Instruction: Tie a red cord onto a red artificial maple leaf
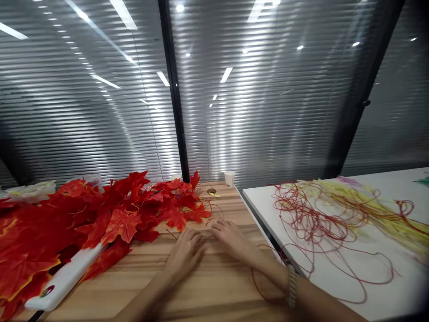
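In the head view, the left hand (188, 249) and right hand (230, 238) meet fingertip to fingertip low over the striped wood-grain bench (214, 290); blur hides whether the fingers pinch anything. A thin red cord (171, 234) lies just beside the left hand's fingers. Left of that hand spread red fabric maple leaves (122, 223), partly covering a long white plastic bar (72, 275). Beyond the right hand stands a small white paper cup (229, 179). To its right, a white bench (385, 290) carries a tangled heap of red cord (311, 221) and yellow strands (365, 208).
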Available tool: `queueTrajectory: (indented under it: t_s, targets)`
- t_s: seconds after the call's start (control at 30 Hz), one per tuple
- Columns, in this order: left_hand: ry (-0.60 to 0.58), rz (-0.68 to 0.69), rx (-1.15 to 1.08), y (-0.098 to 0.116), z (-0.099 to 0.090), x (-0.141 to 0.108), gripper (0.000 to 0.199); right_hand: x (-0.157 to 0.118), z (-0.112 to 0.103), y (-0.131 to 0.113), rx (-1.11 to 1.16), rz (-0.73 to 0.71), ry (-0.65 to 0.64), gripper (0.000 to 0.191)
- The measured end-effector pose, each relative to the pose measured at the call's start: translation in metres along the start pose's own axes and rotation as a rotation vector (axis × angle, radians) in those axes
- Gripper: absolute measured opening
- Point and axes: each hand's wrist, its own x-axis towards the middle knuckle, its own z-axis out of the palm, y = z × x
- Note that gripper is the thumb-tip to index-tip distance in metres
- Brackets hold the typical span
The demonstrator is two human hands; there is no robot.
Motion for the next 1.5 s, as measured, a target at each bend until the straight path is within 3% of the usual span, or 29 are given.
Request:
queueTrajectory:
  t_s: [0.07, 0.13, 0.23, 0.3, 0.43, 0.53, 0.67, 0.87, 1.0, 1.17, 1.4, 1.5]
  targets:
    - [-0.01, -0.057, -0.094, 0.003, 0.018, 0.009, 0.019, -0.003, 0.008, 0.005, -0.014, 0.007, 0.04, 0.034]
    - [0.003, -0.103, -0.216, 0.005, 0.026, 0.014, 0.016, -0.006, 0.012, 0.009, 0.001, 0.025, 0.16, 0.047]
    - [-0.014, -0.161, -0.448, 0.0, 0.024, 0.014, 0.02, -0.008, 0.017, 0.015, 0.037, 0.136, 0.335, 0.06]
    - [-0.007, -0.249, -0.635, -0.006, 0.017, 0.014, 0.022, -0.009, 0.021, 0.018, 0.113, 0.254, 0.382, 0.064]
    - [0.19, -0.469, -1.027, -0.022, 0.002, 0.019, 0.028, -0.012, 0.029, 0.022, 0.355, 0.419, 0.281, 0.063]
    - [0.348, -0.538, -1.21, -0.032, -0.011, 0.025, 0.028, -0.014, 0.031, 0.023, 0.359, 0.356, 0.135, 0.051]
    - [0.41, -0.577, -1.386, -0.041, -0.031, 0.026, 0.023, -0.015, 0.027, 0.025, 0.164, 0.239, 0.048, 0.033]
    - [0.615, -0.498, -1.608, -0.064, -0.055, 0.02, 0.018, -0.032, 0.009, 0.046, 0.086, 0.324, 0.118, 0.032]
    - [0.7, -0.486, -1.666, -0.076, -0.059, 0.015, 0.016, -0.06, -0.022, 0.077, -0.012, 0.407, 0.284, 0.027]
    - [0.664, -0.496, -1.67, -0.075, -0.057, 0.016, 0.016, -0.099, -0.088, 0.123, -0.27, 0.454, 0.42, 0.024]
    - [0.737, -0.553, -1.665, -0.081, -0.057, 0.015, 0.009, -0.143, -0.188, 0.167, -0.654, 0.615, 0.466, 0.021]
    - [0.749, -0.567, -1.688, -0.085, -0.057, 0.014, 0.002, -0.163, -0.22, 0.183, -0.765, 0.732, 0.405, 0.024]
